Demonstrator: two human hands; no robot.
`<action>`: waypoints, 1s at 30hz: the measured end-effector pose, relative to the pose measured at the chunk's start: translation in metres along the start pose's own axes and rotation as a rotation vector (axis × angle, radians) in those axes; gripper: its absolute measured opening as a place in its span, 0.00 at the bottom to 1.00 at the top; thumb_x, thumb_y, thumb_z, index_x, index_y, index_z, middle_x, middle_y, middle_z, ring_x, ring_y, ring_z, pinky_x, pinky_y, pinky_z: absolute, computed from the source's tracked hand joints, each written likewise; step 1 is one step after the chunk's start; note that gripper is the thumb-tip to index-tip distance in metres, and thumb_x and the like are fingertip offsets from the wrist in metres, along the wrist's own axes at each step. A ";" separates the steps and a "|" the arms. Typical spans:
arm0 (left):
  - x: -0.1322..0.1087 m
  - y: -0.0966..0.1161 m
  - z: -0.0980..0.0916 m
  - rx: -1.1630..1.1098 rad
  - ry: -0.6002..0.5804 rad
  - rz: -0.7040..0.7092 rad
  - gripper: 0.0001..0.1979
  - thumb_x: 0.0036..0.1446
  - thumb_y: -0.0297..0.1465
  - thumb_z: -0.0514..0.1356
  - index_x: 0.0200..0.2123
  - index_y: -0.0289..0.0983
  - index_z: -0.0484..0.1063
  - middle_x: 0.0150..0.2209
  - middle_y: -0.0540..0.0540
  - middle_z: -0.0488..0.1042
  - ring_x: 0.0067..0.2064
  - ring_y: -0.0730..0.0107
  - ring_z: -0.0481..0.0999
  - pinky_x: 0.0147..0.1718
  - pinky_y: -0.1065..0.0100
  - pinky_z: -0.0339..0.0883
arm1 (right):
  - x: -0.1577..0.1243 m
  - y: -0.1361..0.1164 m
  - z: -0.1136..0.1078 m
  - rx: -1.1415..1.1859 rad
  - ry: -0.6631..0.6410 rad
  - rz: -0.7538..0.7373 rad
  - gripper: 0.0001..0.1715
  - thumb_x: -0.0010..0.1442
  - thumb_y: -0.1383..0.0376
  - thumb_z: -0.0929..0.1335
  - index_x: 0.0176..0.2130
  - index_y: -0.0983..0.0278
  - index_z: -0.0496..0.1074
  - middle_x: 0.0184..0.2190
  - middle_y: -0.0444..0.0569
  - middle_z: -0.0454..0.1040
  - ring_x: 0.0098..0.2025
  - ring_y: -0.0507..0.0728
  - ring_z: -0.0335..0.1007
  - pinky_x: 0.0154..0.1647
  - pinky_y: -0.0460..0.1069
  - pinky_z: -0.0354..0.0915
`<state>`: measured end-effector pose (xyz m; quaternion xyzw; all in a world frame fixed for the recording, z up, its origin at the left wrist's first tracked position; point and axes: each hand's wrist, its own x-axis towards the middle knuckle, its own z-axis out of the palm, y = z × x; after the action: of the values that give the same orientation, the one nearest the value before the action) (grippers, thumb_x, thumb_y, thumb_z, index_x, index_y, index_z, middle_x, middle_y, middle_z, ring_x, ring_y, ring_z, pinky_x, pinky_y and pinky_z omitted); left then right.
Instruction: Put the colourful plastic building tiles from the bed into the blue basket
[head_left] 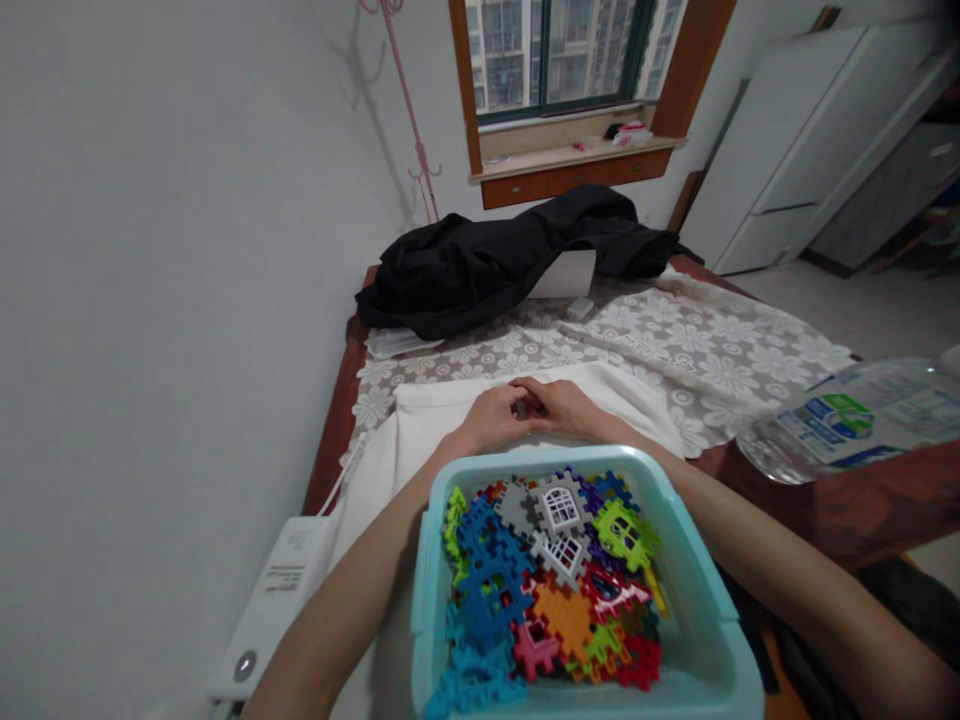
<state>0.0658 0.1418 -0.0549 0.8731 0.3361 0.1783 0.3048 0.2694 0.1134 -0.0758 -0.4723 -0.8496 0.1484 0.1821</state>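
My left hand (496, 418) and my right hand (564, 408) rest together on a white cloth (427, 408), just beyond a light-blue plastic bin (544, 462). Their fingers are bent and meet at the tips, with a small dark gap between the palms. Nothing can be made out in either hand. My forearms pass on both sides of the bin. Inside it lie colourful notched plastic pieces, among them blue ones (495, 590), an orange one (564, 618), a lime green one (624, 533) and a grey window piece (560, 508).
A large clear bottle (847, 415) lies at the right. Black fabric (480, 262) and a white box (566, 275) are at the table's far end, over a floral tablecloth (720, 350). A white power strip-like device (277, 600) sits at the left by the wall.
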 end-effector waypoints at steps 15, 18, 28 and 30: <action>0.000 0.003 -0.005 0.020 -0.028 0.017 0.23 0.51 0.48 0.74 0.43 0.38 0.83 0.33 0.48 0.78 0.34 0.65 0.74 0.33 0.67 0.63 | 0.000 -0.003 0.000 -0.012 0.010 0.031 0.35 0.65 0.57 0.70 0.67 0.63 0.64 0.38 0.50 0.83 0.34 0.59 0.75 0.33 0.49 0.52; 0.000 0.003 -0.003 0.036 -0.017 0.003 0.20 0.54 0.46 0.73 0.43 0.38 0.83 0.32 0.48 0.77 0.34 0.65 0.74 0.33 0.67 0.62 | 0.000 -0.002 0.000 -0.010 0.012 0.019 0.36 0.65 0.55 0.71 0.66 0.65 0.64 0.38 0.51 0.83 0.35 0.59 0.75 0.33 0.49 0.52; 0.000 0.000 -0.001 -0.028 -0.015 -0.012 0.13 0.56 0.36 0.70 0.44 0.39 0.82 0.36 0.47 0.80 0.37 0.63 0.76 0.37 0.65 0.67 | 0.001 0.000 0.002 -0.036 0.020 0.029 0.37 0.64 0.57 0.72 0.67 0.63 0.63 0.42 0.52 0.84 0.37 0.60 0.77 0.35 0.49 0.55; 0.000 0.001 -0.001 -0.053 -0.018 -0.006 0.12 0.56 0.34 0.70 0.43 0.39 0.82 0.37 0.47 0.81 0.37 0.64 0.77 0.38 0.65 0.68 | 0.000 0.000 0.002 -0.042 0.020 0.030 0.37 0.64 0.57 0.72 0.67 0.63 0.63 0.42 0.52 0.84 0.38 0.61 0.78 0.35 0.49 0.55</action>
<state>0.0657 0.1419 -0.0534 0.8653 0.3313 0.1782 0.3313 0.2680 0.1135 -0.0773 -0.4903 -0.8434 0.1284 0.1783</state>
